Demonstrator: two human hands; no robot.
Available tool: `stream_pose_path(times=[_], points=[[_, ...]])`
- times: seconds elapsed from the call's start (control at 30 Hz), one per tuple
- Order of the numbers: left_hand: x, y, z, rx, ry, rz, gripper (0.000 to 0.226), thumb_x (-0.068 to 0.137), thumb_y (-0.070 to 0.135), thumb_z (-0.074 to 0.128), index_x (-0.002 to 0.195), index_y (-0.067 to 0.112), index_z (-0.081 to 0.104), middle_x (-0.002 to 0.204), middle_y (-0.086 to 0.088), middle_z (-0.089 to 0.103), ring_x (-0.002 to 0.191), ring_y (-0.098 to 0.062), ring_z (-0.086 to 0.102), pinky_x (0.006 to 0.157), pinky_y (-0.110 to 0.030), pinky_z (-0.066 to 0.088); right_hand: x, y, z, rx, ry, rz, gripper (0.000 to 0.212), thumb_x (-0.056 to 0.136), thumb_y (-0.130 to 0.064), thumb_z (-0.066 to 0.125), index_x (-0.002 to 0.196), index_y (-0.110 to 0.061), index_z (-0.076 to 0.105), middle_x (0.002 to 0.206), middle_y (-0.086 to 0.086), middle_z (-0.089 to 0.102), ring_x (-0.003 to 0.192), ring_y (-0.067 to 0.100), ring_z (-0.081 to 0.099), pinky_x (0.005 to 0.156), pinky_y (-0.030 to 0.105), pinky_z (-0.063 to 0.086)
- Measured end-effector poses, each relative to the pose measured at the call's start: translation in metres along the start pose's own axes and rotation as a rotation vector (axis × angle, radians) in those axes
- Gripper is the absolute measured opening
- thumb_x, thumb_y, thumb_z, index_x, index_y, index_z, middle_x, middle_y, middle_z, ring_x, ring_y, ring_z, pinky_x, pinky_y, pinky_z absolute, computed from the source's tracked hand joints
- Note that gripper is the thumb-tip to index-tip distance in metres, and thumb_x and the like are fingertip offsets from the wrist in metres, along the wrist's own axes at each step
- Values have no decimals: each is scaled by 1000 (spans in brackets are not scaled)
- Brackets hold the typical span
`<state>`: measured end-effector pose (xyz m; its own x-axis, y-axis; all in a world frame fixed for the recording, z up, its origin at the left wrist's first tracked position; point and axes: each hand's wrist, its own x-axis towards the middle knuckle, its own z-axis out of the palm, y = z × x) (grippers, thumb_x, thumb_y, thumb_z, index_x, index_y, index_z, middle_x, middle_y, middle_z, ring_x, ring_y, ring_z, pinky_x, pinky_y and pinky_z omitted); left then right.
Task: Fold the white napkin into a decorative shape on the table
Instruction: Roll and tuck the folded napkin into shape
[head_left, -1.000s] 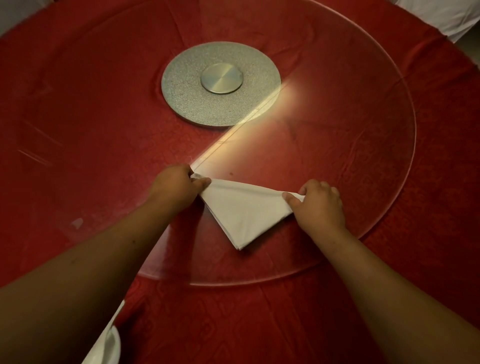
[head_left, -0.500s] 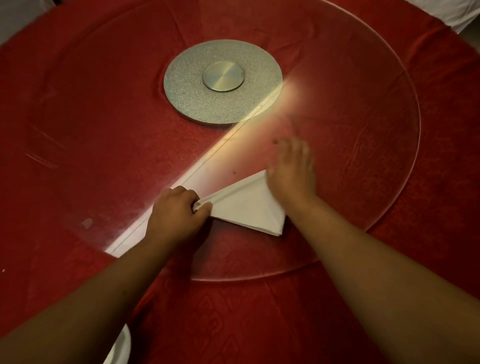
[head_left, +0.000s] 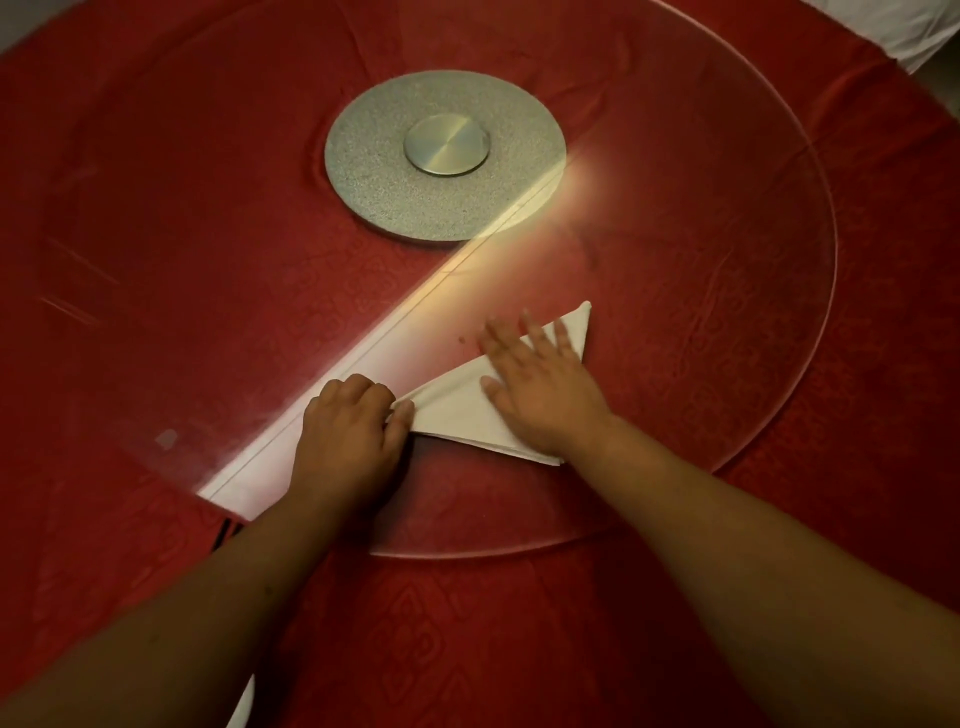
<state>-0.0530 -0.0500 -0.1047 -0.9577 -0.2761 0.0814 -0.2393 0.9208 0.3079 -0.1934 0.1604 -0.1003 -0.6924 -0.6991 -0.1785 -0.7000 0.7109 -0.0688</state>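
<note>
Pressing the fold flat
Left hand (head_left: 348, 436) pinches the napkin (head_left: 457, 410) tip; right hand (head_left: 540, 384), spread flat, should sweep outward along the crease, keeping layers aligned.

The scene is dim and warm, the red cloth (head_left: 519, 639) sinking into deep shadow toward the person. A pale streak of glare runs across the glass turntable (head_left: 769, 322), from just left of the left hand (head_left: 347, 431) diagonally up and away, brightening to a soft bloom beyond the right hand (head_left: 540, 387). The right hand's fingers (head_left: 532, 325) are smeared by motion blur; the left hand is sharper. Both forearms lie in murky shadow. Wide-angle distortion bends the turntable's rim on the far right.
</note>
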Motion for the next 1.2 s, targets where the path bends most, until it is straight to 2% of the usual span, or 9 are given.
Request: stream_pose_path(times=[0.27, 0.37, 0.47, 0.57, 0.7, 0.83, 0.93, 1.0, 1.2], points=[[1, 3, 2, -4, 5, 17, 36, 102, 43, 43, 78, 19, 55, 82, 0, 53, 78, -24, 46, 73, -43, 40, 5, 50, -8, 31, 31, 273, 67, 103, -50, 16, 160, -17, 4, 169, 5, 1, 154, 28, -6, 123, 54, -3], [7, 11, -5, -28, -33, -1, 36, 98, 40, 45, 68, 19, 47, 73, 0, 52, 73, -26, 49, 64, -40, 38, -6, 21, -18, 85, 205, 270, 64, 103, -41, 34, 157, -9, 22, 165, 12, 22, 153, 33, 13, 122, 55, 10], [15, 20, -12, -205, -88, -132, 37, 87, 41, 48, 58, 20, 38, 56, 1, 45, 56, -20, 47, 50, -32, 26, -28, -30, -21, 208, 401, 41, 64, 90, -50, 54, 140, -10, 51, 140, 14, 55, 128, 36, 47, 107, 50, 38], [20, 35, -18, -426, -109, -276, 28, 78, 43, 53, 59, 23, 53, 51, 0, 50, 52, -15, 50, 49, -31, 35, -40, -68, -16, 211, 275, -47, 67, 77, -57, 58, 129, -15, 52, 120, 6, 55, 104, 29, 50, 88, 44, 42], [16, 50, -25, -600, -174, -239, 33, 76, 47, 52, 54, 25, 64, 48, 5, 55, 45, -12, 47, 49, -33, 40, -45, -73, -11, 257, 270, 45, 43, 81, -28, 61, 122, -18, 56, 109, 3, 57, 95, 25, 51, 80, 39, 45], [8, 38, -27, -451, -53, -146, 34, 89, 52, 46, 75, 30, 69, 68, 7, 68, 63, -9, 61, 56, -33, 44, -61, -65, 1, 284, 335, -192, 33, 88, -21, 53, 117, -16, 65, 101, 5, 66, 89, 28, 57, 75, 42, 47], [15, 30, -24, -185, -47, 108, 35, 98, 49, 42, 120, 37, 66, 121, 8, 70, 103, -14, 64, 79, -33, 48, -82, -54, 11, 216, 334, -407, 32, 92, -21, 55, 119, -14, 70, 109, 5, 69, 96, 26, 62, 83, 42, 50], [20, 27, -17, 16, -167, 361, 47, 102, 47, 37, 144, 34, 53, 153, -1, 52, 132, -23, 52, 104, -44, 46, -94, -44, 12, 210, 346, -495, 32, 95, -26, 53, 118, -13, 71, 113, 6, 71, 101, 25, 64, 89, 39, 51], [15, 35, 0, 40, -342, 440, 60, 102, 62, 24, 151, 34, 43, 162, -5, 42, 149, -28, 36, 121, -56, 28, -86, -18, -13, 357, 260, -199, 22, 95, -32, 55, 104, -17, 68, 95, 4, 68, 89, 27, 62, 79, 43, 50]])
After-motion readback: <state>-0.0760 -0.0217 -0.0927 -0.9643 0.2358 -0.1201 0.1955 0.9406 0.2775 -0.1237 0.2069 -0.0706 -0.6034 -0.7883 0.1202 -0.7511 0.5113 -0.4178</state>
